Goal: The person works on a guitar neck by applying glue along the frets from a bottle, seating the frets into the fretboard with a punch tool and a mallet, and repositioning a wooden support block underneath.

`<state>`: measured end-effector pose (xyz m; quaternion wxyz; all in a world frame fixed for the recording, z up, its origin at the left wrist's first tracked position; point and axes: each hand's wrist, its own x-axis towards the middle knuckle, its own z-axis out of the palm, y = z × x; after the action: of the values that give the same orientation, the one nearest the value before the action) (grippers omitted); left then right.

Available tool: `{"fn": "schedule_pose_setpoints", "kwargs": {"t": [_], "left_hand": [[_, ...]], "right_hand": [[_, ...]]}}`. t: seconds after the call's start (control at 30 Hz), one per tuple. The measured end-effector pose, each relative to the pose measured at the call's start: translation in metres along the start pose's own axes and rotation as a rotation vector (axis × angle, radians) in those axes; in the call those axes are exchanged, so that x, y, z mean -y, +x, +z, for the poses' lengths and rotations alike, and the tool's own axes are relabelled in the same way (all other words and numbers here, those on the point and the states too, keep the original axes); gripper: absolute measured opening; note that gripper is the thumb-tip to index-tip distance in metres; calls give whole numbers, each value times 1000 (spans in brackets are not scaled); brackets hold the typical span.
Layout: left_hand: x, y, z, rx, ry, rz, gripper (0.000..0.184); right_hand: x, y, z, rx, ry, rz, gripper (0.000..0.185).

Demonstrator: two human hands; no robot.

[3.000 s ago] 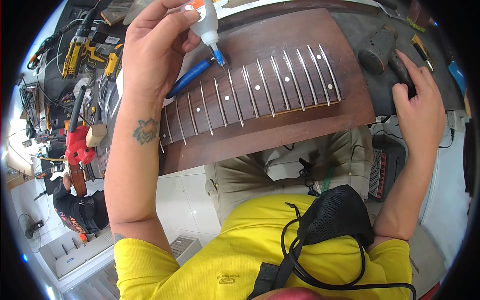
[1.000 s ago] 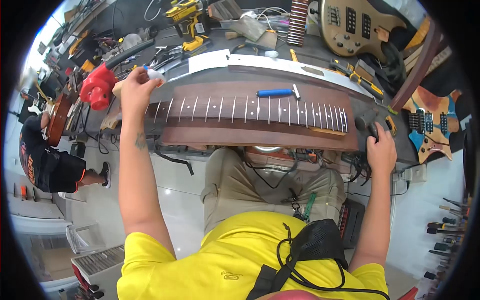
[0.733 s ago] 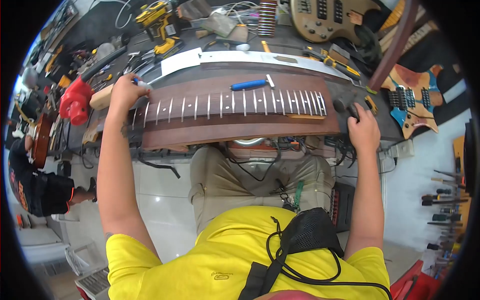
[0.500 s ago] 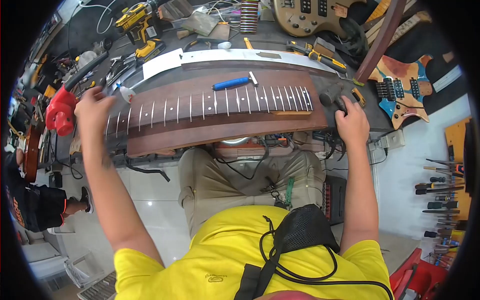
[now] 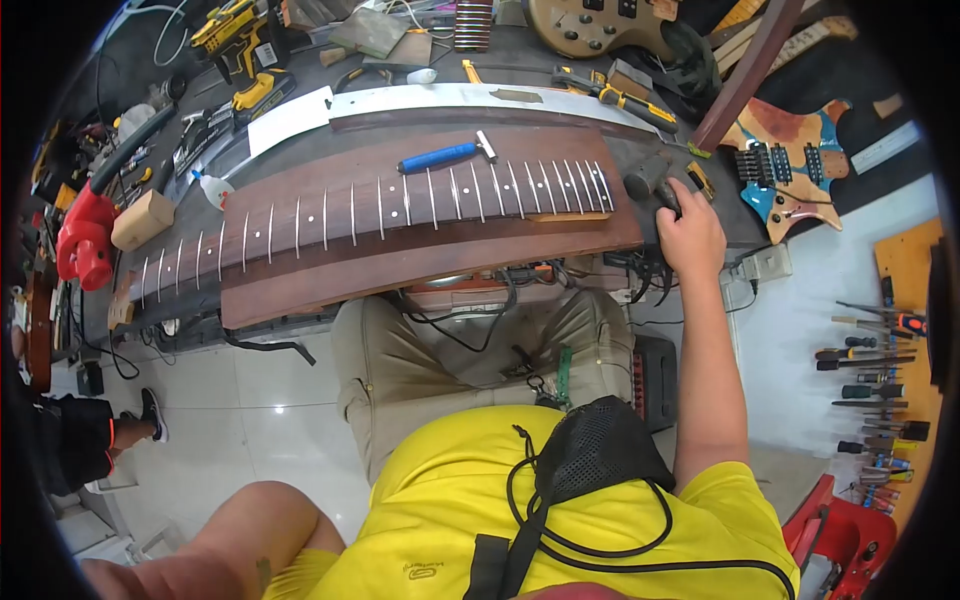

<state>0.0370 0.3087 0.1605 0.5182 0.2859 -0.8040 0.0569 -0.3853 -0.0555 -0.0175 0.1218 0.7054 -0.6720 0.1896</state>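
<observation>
My right hand [image 5: 692, 232] is closed round the dark handle of a hammer [image 5: 645, 178], whose head rests at the right end of the bench board. Beside it, a dark guitar fretboard [image 5: 330, 217] with silver frets and white dots lies lengthwise on a brown wooden board [image 5: 420, 268]. Just behind the fretboard lies a blue-handled tool with a metal crosspiece [image 5: 438, 158]. My left arm bends back at the lower left, and its hand is out of sight. A pale wooden block [image 5: 143, 220] stands near the fretboard's left end.
A red blower [image 5: 88, 240], a small white bottle [image 5: 212, 188] and a yellow drill [image 5: 240, 55] sit on the left side. White straightedge [image 5: 440, 100] and yellow cutter [image 5: 640, 108] lie behind. A colourful guitar body [image 5: 790, 165] is at right. Another person's leg [image 5: 130, 432] shows at left.
My left hand has left the fretboard's left end and swung back toward my body, out of sight. A wooden block now shows there. The view has shifted slightly; my right hand stays on the hammer.
</observation>
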Motion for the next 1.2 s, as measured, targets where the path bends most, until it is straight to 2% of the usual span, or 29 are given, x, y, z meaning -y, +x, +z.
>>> {"fn": "schedule_pose_setpoints", "kwargs": {"t": [0.03, 0.07, 0.13, 0.17, 0.27, 0.37, 0.4, 0.43, 0.47, 0.5, 0.53, 0.6, 0.67, 0.7, 0.73, 0.77, 0.8, 0.87, 0.97, 1.03, 1.1, 1.13, 1.2], "left_hand": [[2, 0, -7, 141, 245, -20, 59], [3, -5, -8, 159, 247, -16, 59], [16, 0, 24, -35, 195, -84, 52], [12, -5, 29, -116, 60, -112, 49], [25, -22, 27, -256, 37, -210, 45], [36, -40, 23, -453, 39, -363, 55], [55, -42, 34, -459, 44, -366, 55], [93, -37, 52, -386, 90, -445, 32], [129, -27, 65, -319, 135, -533, 17], [161, -12, 74, -28, 161, -494, 30], [195, 10, 88, 77, -62, -857, 27], [266, -3, 129, 313, 228, -719, 26], [299, 3, 165, 468, 253, -631, 27], [295, 16, 173, 568, 235, -647, 26], [294, 26, 180, 674, 213, -656, 26], [297, 30, 184, 667, 215, -648, 26], [303, 31, 192, 744, 216, -598, 26], [313, 33, 204, 824, 205, -541, 26], [319, 28, 211, 893, 341, -448, 25], [319, 20, 205, 652, 262, -472, 25], [310, 19, 195, 571, 159, -536, 24], [301, 19, 187, 493, 51, -606, 23], [287, 19, 173, 513, 16, -621, 24]], "right_hand": [[-1, -2, 2, -15, -9, -17, 49], [-1, -4, 3, -9, 5, -7, 49], [1, -2, 2, -2, 22, -1, 49], [2, -2, 0, 4, 29, 10, 49], [1, -2, 1, -19, 23, -15, 48], [3, -3, -1, -3, 32, -16, 48], [1, -4, 0, -3, 33, -24, 48], [-1, -3, 3, -27, 34, -38, 47], [-4, -3, 6, -47, 33, -61, 46], [-7, -4, 9, -41, 23, -93, 46], [-11, -5, 13, -66, 29, -90, 45], [-17, 0, 15, -103, 34, -118, 43], [-27, 6, 11, 37, 128, -15, 38], [-32, 8, 7, 27, 129, -27, 38], [-37, 9, 2, 32, 343, 38, 33], [-44, 10, -1, 35, 556, 104, 29], [-40, 10, -21, 226, 1006, 383, 18], [1, -7, -72, 93, 1412, 442, 10], [8, -19, -103, 77, 1694, 336, 9], [11, -25, -121, 103, 1758, 315, 9], [11, -31, -132, 269, 1959, 411, 12], [11, -35, -133, 263, 1956, 416, 12], [12, -41, -136, 446, 2062, 438, 17]]}}
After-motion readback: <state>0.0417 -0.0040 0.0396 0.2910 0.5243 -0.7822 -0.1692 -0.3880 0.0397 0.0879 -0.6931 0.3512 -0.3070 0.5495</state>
